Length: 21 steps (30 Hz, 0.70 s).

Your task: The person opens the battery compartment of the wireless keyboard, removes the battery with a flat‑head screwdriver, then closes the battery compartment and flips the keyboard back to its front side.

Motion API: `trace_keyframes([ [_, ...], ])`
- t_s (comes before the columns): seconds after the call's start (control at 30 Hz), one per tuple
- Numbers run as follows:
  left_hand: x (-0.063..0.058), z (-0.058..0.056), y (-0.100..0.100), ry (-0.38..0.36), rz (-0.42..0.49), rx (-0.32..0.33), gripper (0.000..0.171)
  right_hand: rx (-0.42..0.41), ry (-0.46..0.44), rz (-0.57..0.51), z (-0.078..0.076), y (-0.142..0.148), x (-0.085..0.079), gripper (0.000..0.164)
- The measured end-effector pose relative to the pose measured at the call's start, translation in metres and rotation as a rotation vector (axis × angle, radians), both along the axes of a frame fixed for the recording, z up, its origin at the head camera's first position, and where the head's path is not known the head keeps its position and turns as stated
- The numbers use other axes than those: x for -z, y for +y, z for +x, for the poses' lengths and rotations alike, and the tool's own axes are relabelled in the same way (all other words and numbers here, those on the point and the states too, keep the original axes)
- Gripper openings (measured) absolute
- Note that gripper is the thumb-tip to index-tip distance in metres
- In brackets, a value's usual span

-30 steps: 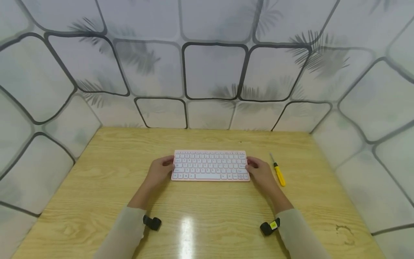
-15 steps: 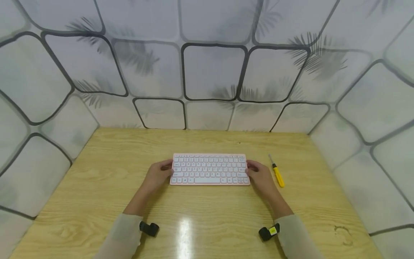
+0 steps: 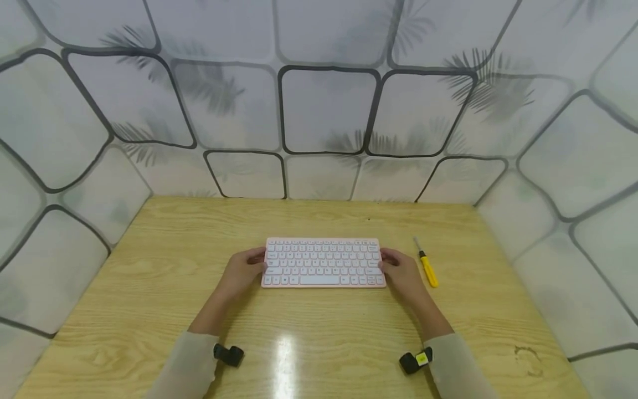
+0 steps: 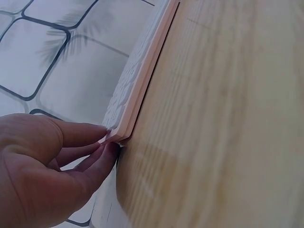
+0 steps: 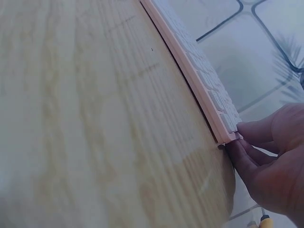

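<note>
A pink keyboard [image 3: 323,262] with white keys lies lengthwise across the middle of the wooden table, its long edge facing me. At its left end my left hand [image 3: 242,272] pinches the short edge between thumb and fingers. My right hand [image 3: 402,272] does the same at the right end. In the left wrist view, the left hand [image 4: 47,166] grips the near corner of the keyboard [image 4: 135,92], fingertips tucked at its underside. The right wrist view has the right hand [image 5: 278,156] pinching the opposite corner, with a thin dark line under the keyboard's [image 5: 199,90] front edge.
A screwdriver [image 3: 428,270] with a yellow handle lies on the table [image 3: 189,233] just right of my right hand. Patterned panels [image 3: 329,111] rise behind the table and along both sides. Small camera units sit at both wrists.
Both hands have brought the keyboard slightly toward me, mostly between the first two frames. The grip at each end stays the same, and the screwdriver lies where it was.
</note>
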<state>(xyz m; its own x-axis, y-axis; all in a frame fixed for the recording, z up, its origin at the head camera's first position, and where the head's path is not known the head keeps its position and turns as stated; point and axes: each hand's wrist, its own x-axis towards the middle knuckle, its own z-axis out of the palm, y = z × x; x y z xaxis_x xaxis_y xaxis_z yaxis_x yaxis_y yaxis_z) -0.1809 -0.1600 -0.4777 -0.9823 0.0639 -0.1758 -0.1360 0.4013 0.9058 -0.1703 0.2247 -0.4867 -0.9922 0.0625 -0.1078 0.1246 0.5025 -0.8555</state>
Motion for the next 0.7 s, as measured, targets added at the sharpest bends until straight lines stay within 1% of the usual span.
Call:
trace_keyframes([
  [0.2,-0.002,0.007,0.002,-0.006,0.01,-0.002,0.046,-0.002,-0.014,0.013,0.006,0.003,0.001,0.04],
  [0.4,-0.003,0.014,0.001,0.0,-0.027,0.021,0.046,-0.009,-0.033,0.043,0.013,0.005,0.0,0.041],
  [0.53,-0.001,0.018,-0.001,0.012,-0.054,0.034,0.046,-0.022,-0.023,0.039,0.016,0.007,0.001,0.041],
  [0.7,-0.003,0.021,-0.001,0.013,-0.085,0.038,0.045,-0.023,-0.009,0.037,0.02,0.009,0.003,0.041],
])
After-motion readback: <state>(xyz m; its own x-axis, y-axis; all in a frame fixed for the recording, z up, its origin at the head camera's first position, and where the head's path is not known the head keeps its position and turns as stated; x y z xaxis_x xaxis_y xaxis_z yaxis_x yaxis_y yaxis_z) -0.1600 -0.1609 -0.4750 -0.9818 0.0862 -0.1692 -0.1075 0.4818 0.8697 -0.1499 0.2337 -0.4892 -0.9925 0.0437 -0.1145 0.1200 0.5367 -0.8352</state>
